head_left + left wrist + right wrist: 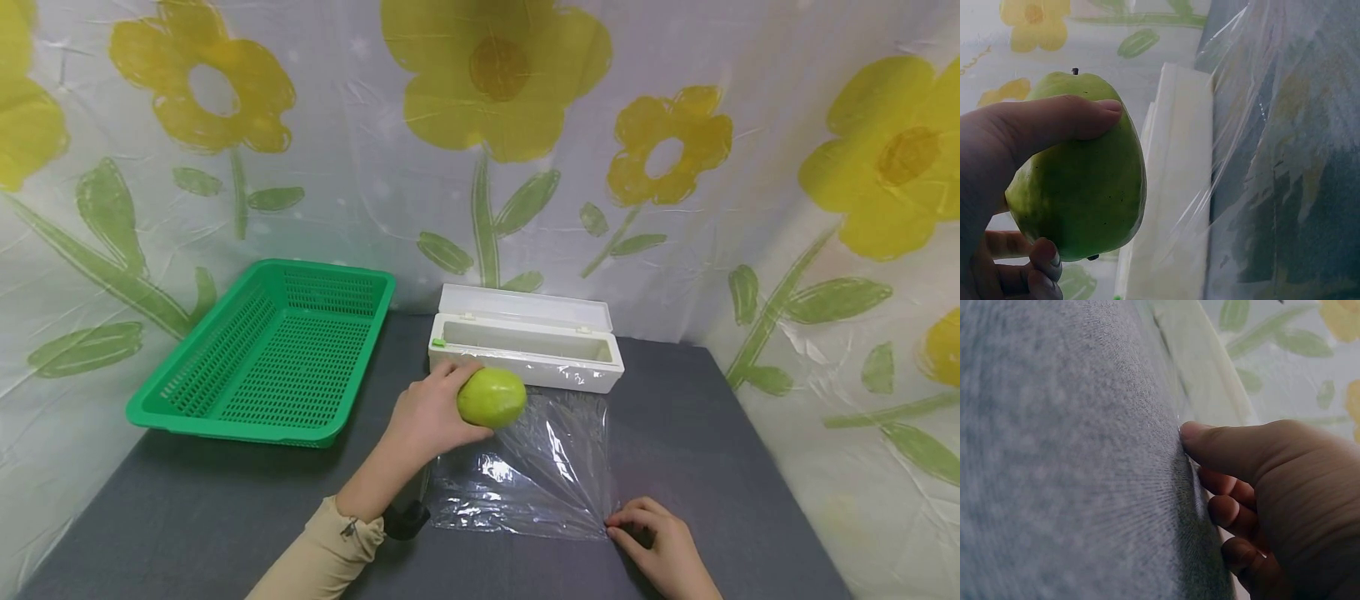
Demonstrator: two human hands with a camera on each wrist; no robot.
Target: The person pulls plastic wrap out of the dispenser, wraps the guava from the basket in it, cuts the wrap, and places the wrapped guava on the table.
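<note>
My left hand [433, 417] grips a green apple [491, 397], thumb on one side and fingers round the other. The left wrist view shows the apple [1085, 181] with its short dark stem at the top. Below it, a clear sheet of cling film [525, 475] lies over the table, reaching from the white cling film box [540, 371] toward me. At the film's near right corner my right hand [660, 537] pinches the edge between thumb and fingers. In the right wrist view, the right hand [1272, 475] is close to the grey surface, where the film barely shows.
The box's lid [525, 308] stands raised at the back, and a small green slider [438, 342] sits on its left end. To the left is a green plastic basket [232, 433] with nothing in it. A flowered curtain [337, 167] hangs behind the dark grey table [675, 417].
</note>
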